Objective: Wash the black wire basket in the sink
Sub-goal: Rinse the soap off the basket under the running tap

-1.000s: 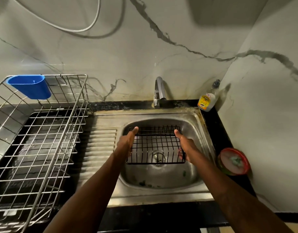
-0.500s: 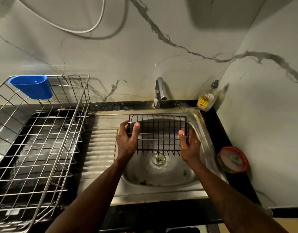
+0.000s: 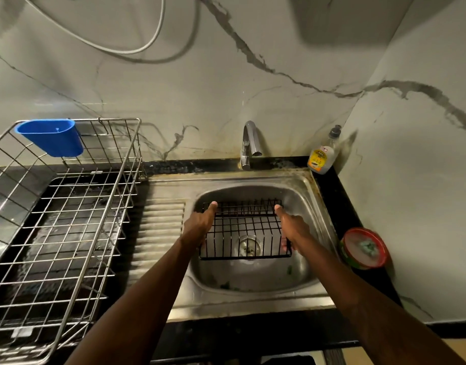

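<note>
The black wire basket [image 3: 246, 229] is held down inside the steel sink [image 3: 313, 204], its open side up, above the drain. My left hand [image 3: 199, 225] grips its left side with the thumb lying along the top rim. On the right side my right hand [image 3: 291, 227] grips it the same way, fingers curled under the wires. The tap [image 3: 250, 143] stands behind the bowl, and no water shows running from it.
A large steel dish rack [image 3: 63, 219] with a blue plastic cup [image 3: 51, 137] fills the counter at left. A dish soap bottle [image 3: 322, 154] stands in the back right corner. A red round tub [image 3: 364, 247] sits on the right counter edge. Food scraps lie in the bowl.
Half a second ago the basket was lifted and tilted up toward the tap. Both hands have now lowered it back down flat into the sink bowl.
</note>
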Demonstrator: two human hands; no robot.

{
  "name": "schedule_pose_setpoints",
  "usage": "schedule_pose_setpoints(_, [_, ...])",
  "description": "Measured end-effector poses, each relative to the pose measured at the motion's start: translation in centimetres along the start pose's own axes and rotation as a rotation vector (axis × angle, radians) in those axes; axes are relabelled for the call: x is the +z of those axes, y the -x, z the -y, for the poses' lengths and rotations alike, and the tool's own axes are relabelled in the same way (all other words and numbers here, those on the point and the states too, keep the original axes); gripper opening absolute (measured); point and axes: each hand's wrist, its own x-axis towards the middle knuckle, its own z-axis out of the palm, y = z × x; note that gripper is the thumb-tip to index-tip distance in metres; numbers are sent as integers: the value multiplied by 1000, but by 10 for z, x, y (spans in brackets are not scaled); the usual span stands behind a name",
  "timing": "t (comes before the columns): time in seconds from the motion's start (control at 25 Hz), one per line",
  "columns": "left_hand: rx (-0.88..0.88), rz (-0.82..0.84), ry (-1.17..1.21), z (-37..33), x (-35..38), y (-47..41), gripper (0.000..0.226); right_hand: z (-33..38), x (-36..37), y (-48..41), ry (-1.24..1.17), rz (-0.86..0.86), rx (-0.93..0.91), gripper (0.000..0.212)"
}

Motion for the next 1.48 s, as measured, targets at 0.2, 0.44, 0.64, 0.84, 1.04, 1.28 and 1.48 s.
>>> schedule_pose_setpoints(0.2, [516,-265,154,7,-4,21,54,-9,4,18,-221,-233,-537,61])
schedule_pose_setpoints(0.44, [312,-227,186,-8,-9,3,65,-1,9,-17,-263,-241,-444,68])
schedule_pose_setpoints(0.64, [-108,-66,-93,-11,-8,0,84,-12,14,-39,-82,4,81,91])
schedule_pose_setpoints(0.84, [-93,-89,-52,-6,-11,5,85,-20,20,-43,-59,1,-6,114])
schedule_pose_setpoints(1.04, [440,-241,133,6,-9,27,55,-14,9,-1,-181,-285,-650,56])
schedule_pose_setpoints(1.28, [-3,-89,-26,-8,-15,17,75,1,8,-28,-10,-35,-147,62])
schedule_pose_setpoints(1.48, [-94,-173,4,22,-16,-2,115,4,15,-26,-9,6,-226,71])
